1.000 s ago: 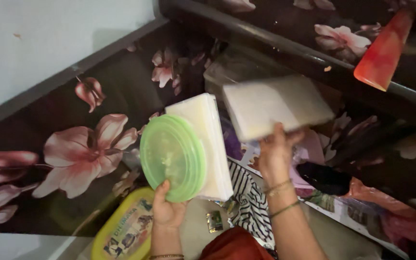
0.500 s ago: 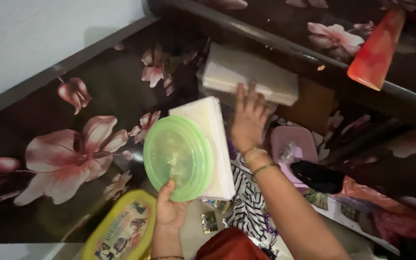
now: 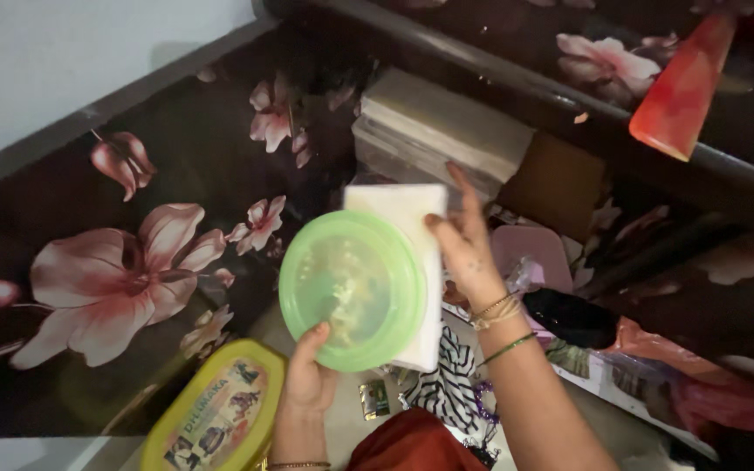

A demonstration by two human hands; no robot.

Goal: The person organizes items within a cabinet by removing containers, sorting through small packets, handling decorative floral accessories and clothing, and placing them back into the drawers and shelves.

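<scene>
While gripped from below, green lids [image 3: 351, 288] against white container [image 3: 407, 218].

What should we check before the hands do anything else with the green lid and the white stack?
1. Left hand has the green round lid gripped at its lower edge: ok.
2. White flat stack sits behind the lid, in the same grip: ok, though the fingers behind are hidden.
3. Right hand touches the stack's right edge: ok; a firm hold, cannot tell.
4. Pale stack of flat packs lies deeper in the compartment, apart from both hands: ok.
5. Yellow box lies below the left hand, untouched: ok.
6. Whether the lid is one piece or several: cannot tell.
</scene>
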